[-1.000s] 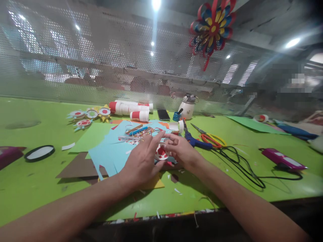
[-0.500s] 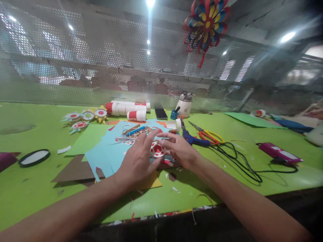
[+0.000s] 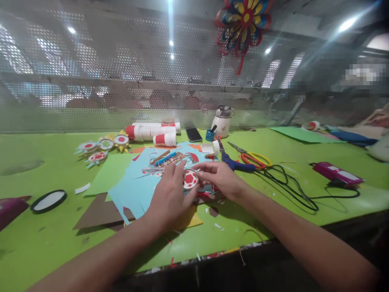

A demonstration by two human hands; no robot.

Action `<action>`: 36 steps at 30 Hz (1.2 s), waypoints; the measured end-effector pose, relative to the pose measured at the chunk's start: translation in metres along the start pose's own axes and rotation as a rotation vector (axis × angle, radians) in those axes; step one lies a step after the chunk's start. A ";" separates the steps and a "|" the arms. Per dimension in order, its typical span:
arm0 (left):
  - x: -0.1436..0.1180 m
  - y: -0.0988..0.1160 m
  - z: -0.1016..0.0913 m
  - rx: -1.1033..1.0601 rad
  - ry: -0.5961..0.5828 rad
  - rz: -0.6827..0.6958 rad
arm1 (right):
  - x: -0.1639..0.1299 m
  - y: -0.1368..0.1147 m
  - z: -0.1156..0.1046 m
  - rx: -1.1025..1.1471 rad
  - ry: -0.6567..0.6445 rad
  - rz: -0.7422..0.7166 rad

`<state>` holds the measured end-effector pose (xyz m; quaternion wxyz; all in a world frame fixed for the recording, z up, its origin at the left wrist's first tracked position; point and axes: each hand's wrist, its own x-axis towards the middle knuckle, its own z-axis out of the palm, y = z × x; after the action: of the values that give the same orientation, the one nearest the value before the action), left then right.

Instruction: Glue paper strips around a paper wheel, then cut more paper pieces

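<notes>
A round white disc with red patches, perhaps the base of a paper cup, is held between my two hands above the paper scraps. My left hand curves round its left side, with the thumb at its lower edge. From the right, my right hand pinches its edge between thumb and fingers. Beneath and behind lie light blue paper and a pile of scraps with a blue pen. A white paper ring stands just beyond my right hand. Similar decorated discs lie at the left.
Paper cups, a phone and a bottle stand at the back. To the right are a blue glue gun, scissors, a black cord and a purple box. A black-rimmed ring lies left.
The patterned disc has turned more squarely toward the camera, and the fingers of both hands have shifted slightly around it. The whole view has shifted a little.
</notes>
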<state>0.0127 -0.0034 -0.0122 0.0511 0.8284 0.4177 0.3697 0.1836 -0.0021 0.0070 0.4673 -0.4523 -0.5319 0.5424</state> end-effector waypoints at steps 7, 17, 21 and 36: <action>0.002 0.005 -0.007 -0.071 -0.131 -0.045 | 0.003 -0.001 -0.002 -0.086 0.073 0.042; 0.017 -0.003 -0.010 -0.409 -0.156 -0.275 | 0.005 -0.007 -0.012 -0.235 0.211 -0.126; 0.024 -0.011 -0.017 -1.005 -0.287 -0.575 | 0.008 -0.011 -0.024 -0.311 0.394 -0.273; 0.029 -0.015 -0.033 -1.549 -0.152 -0.776 | 0.027 0.007 -0.038 -0.418 0.440 -0.373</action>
<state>-0.0083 0.0203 0.0224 0.7504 0.3821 0.2969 0.4502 0.2167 0.0308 -0.0011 0.5590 -0.5391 -0.5916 0.2166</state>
